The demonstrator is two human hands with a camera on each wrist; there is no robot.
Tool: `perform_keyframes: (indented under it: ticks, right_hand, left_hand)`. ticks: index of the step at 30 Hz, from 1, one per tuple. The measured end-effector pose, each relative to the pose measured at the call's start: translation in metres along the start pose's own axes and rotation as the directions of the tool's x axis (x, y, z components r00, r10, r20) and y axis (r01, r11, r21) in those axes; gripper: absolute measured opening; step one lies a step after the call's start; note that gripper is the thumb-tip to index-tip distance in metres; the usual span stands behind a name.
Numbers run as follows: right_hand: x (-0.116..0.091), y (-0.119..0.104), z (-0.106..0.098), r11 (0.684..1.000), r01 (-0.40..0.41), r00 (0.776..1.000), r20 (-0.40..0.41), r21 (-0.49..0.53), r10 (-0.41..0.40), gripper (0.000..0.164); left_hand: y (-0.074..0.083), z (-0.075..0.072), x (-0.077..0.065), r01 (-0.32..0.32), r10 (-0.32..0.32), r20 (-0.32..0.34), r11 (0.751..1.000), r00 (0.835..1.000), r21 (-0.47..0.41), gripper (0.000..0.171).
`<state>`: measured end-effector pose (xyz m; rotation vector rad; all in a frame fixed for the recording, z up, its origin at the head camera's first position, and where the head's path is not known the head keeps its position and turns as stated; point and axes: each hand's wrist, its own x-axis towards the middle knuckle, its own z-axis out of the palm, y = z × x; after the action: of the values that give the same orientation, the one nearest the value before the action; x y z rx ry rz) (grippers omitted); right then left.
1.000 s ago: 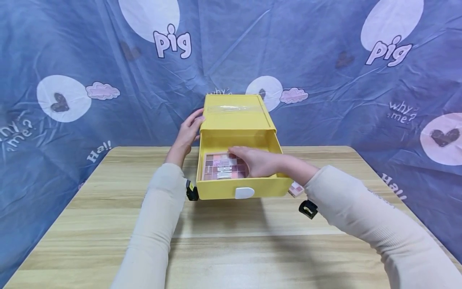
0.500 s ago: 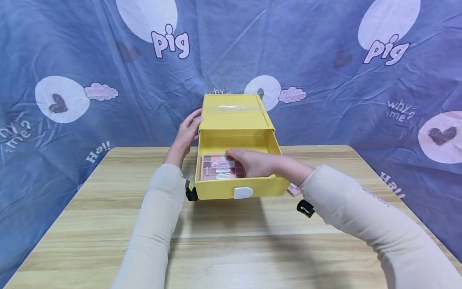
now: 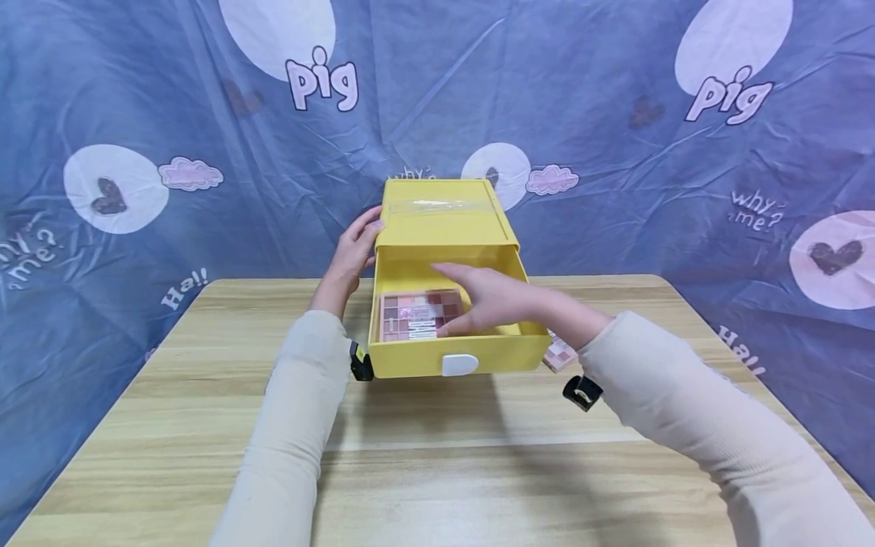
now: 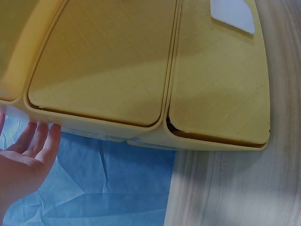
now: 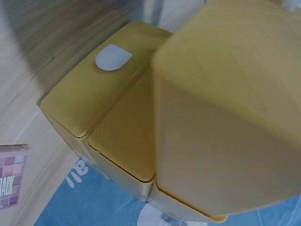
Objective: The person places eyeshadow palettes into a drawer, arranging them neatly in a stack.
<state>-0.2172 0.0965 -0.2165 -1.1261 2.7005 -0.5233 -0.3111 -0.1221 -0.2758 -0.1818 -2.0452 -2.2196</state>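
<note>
A yellow drawer cabinet (image 3: pixel 444 216) stands on the table with its top drawer (image 3: pixel 410 360) pulled out. Inside the drawer, toward its left front, lies an eyeshadow palette (image 3: pixel 403 317) with a grid of pink and brown squares. My right hand (image 3: pixel 495 300) is over the palette's right part, thumb and fingers spread apart; the thumb tip is at the palette's edge, contact hard to tell. My left hand (image 3: pixel 352 254) rests on the cabinet's left side. In the left wrist view that hand (image 4: pixel 30 162) touches the side with fairly straight fingers. The right wrist view does not show the right hand.
A second palette (image 3: pixel 559 354) lies on the wooden table (image 3: pixel 437 471) right of the cabinet, partly hidden by the drawer and right arm. Two lower drawers (image 4: pixel 103 61) are closed. A blue printed cloth (image 3: pixel 273 190) hangs behind the table.
My right hand has loosened from the palette; its fingers rise and spread away from the thumb. The palette stays in the drawer. My left hand keeps its place on the cabinet.
</note>
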Motion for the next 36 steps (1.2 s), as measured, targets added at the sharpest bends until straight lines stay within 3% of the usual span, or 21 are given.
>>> perform_keyframes:
  ticks: [6, 14, 21, 27, 36]
  right_hand:
    - [-0.011, -0.006, -0.014, 0.996, 0.012, 0.997, -0.078, 0.088, -0.005, 0.084]
    - [-0.024, -0.01, -0.033, 0.972, 0.089, 0.979, -0.197, 0.22, -0.045, 0.076]
    - [-0.034, -0.002, -0.045, 0.944, 0.082, 0.96, -0.279, 0.318, 0.01, 0.072]
    - [-0.045, 0.012, -0.056, 0.906, 0.079, 0.923, -0.374, 0.416, 0.091, 0.068]
    - [-0.063, 0.045, -0.058, 0.857, 0.036, 0.833, -0.489, 0.514, 0.258, 0.064]
  left_hand:
    - [0.001, 0.0, 0.0, 0.001, 0.0, -0.003, 1.0, 1.0, 0.012, 0.045]
    - [0.0, 0.0, 0.001, 0.009, -0.009, -0.002, 1.0, 1.0, 0.009, 0.045]
    - [-0.002, 0.0, 0.002, 0.008, -0.008, -0.002, 1.0, 1.0, -0.012, 0.044]
    - [-0.002, -0.001, 0.002, 0.013, -0.013, -0.001, 0.999, 1.0, -0.03, 0.044]
    - [-0.001, -0.001, 0.002, 0.014, -0.014, 0.001, 0.999, 1.0, -0.032, 0.045]
